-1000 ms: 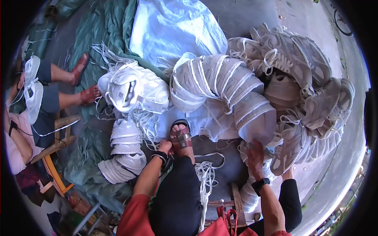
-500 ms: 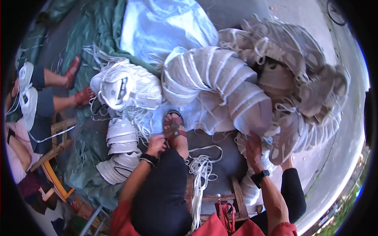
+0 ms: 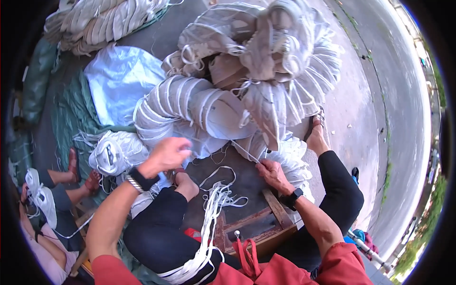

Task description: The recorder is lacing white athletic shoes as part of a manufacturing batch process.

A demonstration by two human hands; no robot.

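Observation:
My right hand (image 3: 274,175) is closed in a pinch on a thin white cord (image 3: 245,151). The cord runs taut up to the near end of a curved stack of nested white shoe uppers (image 3: 173,107). My left hand (image 3: 166,156) is raised in front of that stack, its fingers smeared by motion, so I cannot tell whether it holds anything. Right beside my right hand lies another row of white uppers (image 3: 297,159). A bunch of loose white laces (image 3: 216,202) hangs over my left thigh and down to my lap.
A large heap of laced white shoe uppers (image 3: 280,57) rises ahead. Another pile (image 3: 109,21) stands far left, near a pale blue sheet (image 3: 118,76) and green tarpaulin (image 3: 71,109). A wooden stool frame (image 3: 251,221) is between my legs. At left, a seated person holds a white upper (image 3: 45,199).
The view has swung to the right. My left hand has lifted from beside my foot. My right hand has come away from the end of the curved stack and now grips the cord.

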